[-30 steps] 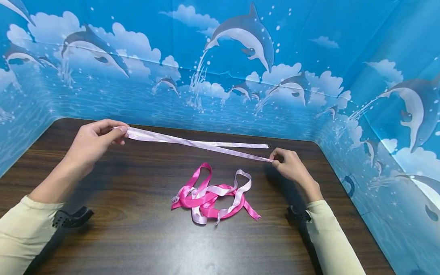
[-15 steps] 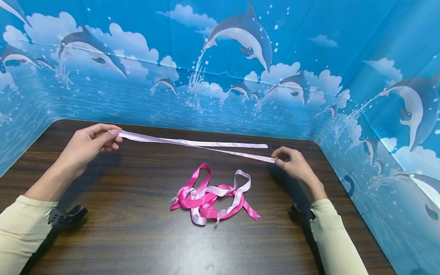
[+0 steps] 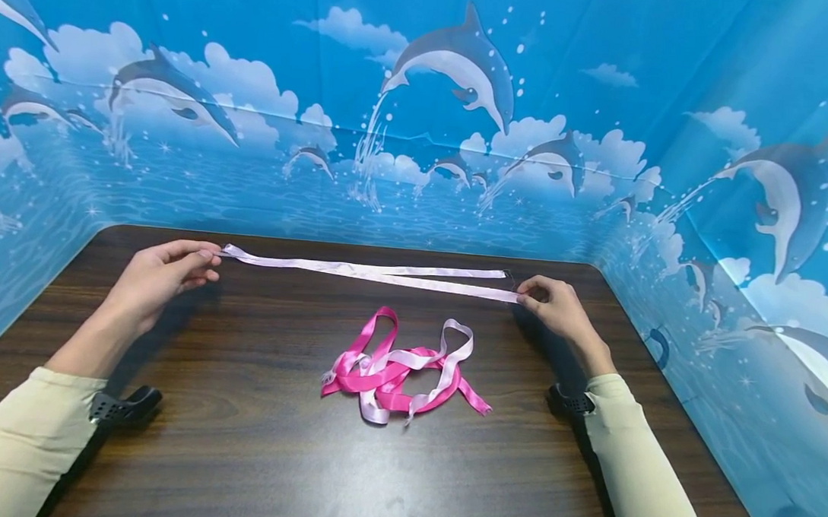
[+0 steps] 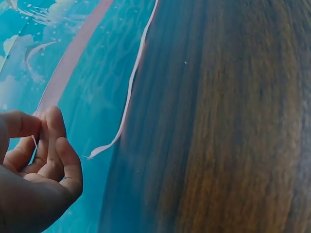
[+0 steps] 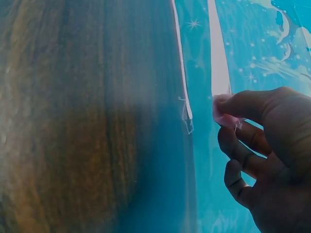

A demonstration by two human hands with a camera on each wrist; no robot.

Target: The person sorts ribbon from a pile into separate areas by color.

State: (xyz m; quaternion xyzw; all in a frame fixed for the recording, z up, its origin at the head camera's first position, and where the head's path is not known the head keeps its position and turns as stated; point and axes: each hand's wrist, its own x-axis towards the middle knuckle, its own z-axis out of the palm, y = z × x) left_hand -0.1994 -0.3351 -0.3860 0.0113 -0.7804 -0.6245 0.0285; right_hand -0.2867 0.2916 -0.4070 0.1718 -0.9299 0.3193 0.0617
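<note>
A pale pink satin ribbon (image 3: 440, 286) is stretched between my two hands near the back of the table. At the left, my left hand (image 3: 167, 273) pinches one end between thumb and fingers; the left wrist view shows the held ribbon (image 4: 73, 58) running away from the fingertips. My right hand (image 3: 556, 313) pinches the other end, and some of it bunches under the thumb in the right wrist view. Another pale ribbon (image 3: 454, 273) lies along the table's back edge, crossing behind the held one in the head view. Its frayed end (image 5: 188, 116) shows beside my right hand.
A loose tangle of bright pink ribbon (image 3: 396, 376) and pale ribbon (image 3: 460, 351) lies mid-table, in front of the stretched ribbon. The dark wood table (image 3: 243, 450) ends at a blue dolphin-print backdrop (image 3: 252, 184) at the back and sides.
My left hand has moved left and slightly down, and my right hand slightly right. The held ribbon has come lower at its left end and its flat side has turned. The tangle has not moved.
</note>
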